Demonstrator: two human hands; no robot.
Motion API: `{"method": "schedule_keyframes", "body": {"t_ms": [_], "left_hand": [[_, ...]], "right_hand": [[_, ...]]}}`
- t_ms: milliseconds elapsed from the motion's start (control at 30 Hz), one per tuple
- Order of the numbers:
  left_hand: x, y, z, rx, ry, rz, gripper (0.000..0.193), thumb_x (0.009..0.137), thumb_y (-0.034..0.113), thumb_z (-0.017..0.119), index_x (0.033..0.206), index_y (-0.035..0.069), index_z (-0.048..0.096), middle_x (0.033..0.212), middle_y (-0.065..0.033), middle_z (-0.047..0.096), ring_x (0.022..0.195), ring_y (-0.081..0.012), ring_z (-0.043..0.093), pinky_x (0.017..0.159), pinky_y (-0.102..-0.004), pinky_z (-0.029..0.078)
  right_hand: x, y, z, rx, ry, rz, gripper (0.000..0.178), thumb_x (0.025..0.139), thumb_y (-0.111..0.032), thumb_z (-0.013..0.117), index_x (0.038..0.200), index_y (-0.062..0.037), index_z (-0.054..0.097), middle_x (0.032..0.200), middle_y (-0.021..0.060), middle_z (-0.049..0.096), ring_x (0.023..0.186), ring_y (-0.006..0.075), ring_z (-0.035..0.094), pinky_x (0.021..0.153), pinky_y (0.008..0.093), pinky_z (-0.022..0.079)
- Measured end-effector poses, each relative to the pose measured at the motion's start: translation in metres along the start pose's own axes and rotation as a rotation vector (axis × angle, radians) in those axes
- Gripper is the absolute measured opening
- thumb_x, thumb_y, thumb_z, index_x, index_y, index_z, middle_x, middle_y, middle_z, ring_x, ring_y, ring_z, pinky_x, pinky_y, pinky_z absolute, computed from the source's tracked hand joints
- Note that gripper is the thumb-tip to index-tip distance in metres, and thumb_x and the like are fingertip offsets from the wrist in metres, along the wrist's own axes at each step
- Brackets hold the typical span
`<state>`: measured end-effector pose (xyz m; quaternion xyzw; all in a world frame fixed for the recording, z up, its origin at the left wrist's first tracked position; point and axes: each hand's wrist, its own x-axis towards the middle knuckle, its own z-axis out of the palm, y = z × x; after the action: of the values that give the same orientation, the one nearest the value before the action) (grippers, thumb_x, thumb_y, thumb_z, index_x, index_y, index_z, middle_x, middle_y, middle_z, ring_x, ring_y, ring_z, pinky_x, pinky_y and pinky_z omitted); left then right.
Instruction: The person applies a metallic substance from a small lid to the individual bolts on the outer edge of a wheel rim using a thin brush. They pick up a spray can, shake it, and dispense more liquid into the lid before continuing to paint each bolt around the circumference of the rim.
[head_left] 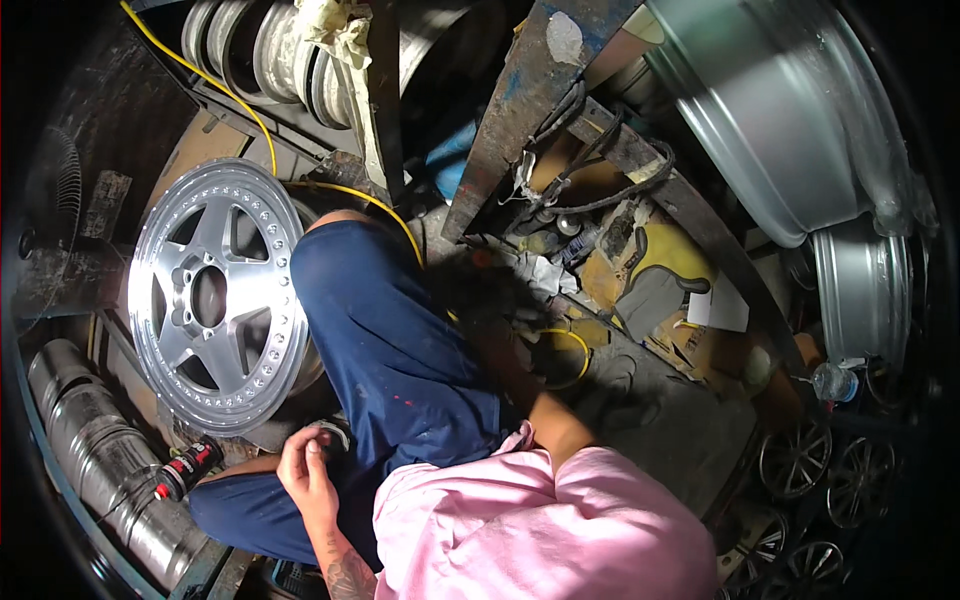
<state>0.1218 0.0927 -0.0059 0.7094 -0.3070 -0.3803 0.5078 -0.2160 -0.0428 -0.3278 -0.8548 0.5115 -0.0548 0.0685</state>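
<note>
A silver five-spoke wheel rim (215, 290) stands upright in front of my left side, tilted back, with small studs round its bright lip. Below it, my left hand (305, 472) is raised beside my thigh, its fingers bent together. A small dark piece with a pale curved edge (335, 434) shows at those fingertips; its kind is unclear. My right forearm (560, 428) reaches forward past my raised knee, and deep shadow hides the hand's fingers. A black and red spray can (188, 470) lies near my lower leg on the left.
Silver cylinders (90, 440) line the left edge. Stacked rims (270, 55) sit at the far left, larger rims (765, 120) at the far right. A yellow hose (400, 220) runs behind my knee. Metal beams (535, 100), a yellow-grey glove (665, 270) and scraps clutter the right.
</note>
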Motion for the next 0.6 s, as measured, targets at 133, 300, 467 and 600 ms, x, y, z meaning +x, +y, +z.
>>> {"method": "schedule_keyframes", "body": {"t_ms": [133,300,467,600], "left_hand": [[-0.017,-0.013,-0.010,0.013,0.058,-0.004,0.019,0.097,0.009,0.052,0.112,-0.001,0.058,0.094,-0.0058,0.062,0.085,-0.0122,0.059,0.077,-0.0252,0.047],[-0.020,-0.020,-0.014,-0.018,0.096,-0.017,0.028,0.096,0.008,0.051,0.123,0.000,0.052,0.105,-0.0087,0.060,0.087,-0.0131,0.057,0.080,-0.0263,0.047],[-0.005,0.001,-0.006,-0.029,0.147,0.009,0.030,0.095,0.005,0.051,0.125,0.001,0.051,0.109,-0.0084,0.060,0.092,-0.0126,0.058,0.081,-0.0256,0.047],[-0.004,0.004,-0.008,-0.031,0.162,0.048,0.031,0.095,0.006,0.051,0.125,0.001,0.051,0.108,-0.0080,0.061,0.091,-0.0128,0.058,0.080,-0.0256,0.047]], "right_hand": [[0.059,-0.058,-0.049,0.428,-0.437,0.137,0.037,0.088,-0.020,0.053,0.123,-0.0110,0.055,0.115,0.0176,0.059,0.103,0.0348,0.057,0.085,0.0441,0.048],[0.082,-0.069,-0.081,0.435,-0.220,-0.035,0.048,0.087,-0.017,0.057,0.134,-0.0109,0.047,0.130,0.0171,0.050,0.118,0.0338,0.051,0.089,0.0428,0.049],[0.138,-0.060,-0.066,0.433,0.031,-0.018,0.042,0.088,-0.008,0.047,0.130,-0.0032,0.048,0.123,0.0225,0.050,0.115,0.0381,0.050,0.094,0.0442,0.045],[0.142,-0.052,-0.051,0.390,-0.183,-0.061,0.047,0.087,-0.001,0.043,0.134,-0.0030,0.044,0.126,0.0241,0.050,0.117,0.0410,0.048,0.096,0.0448,0.043]]}}
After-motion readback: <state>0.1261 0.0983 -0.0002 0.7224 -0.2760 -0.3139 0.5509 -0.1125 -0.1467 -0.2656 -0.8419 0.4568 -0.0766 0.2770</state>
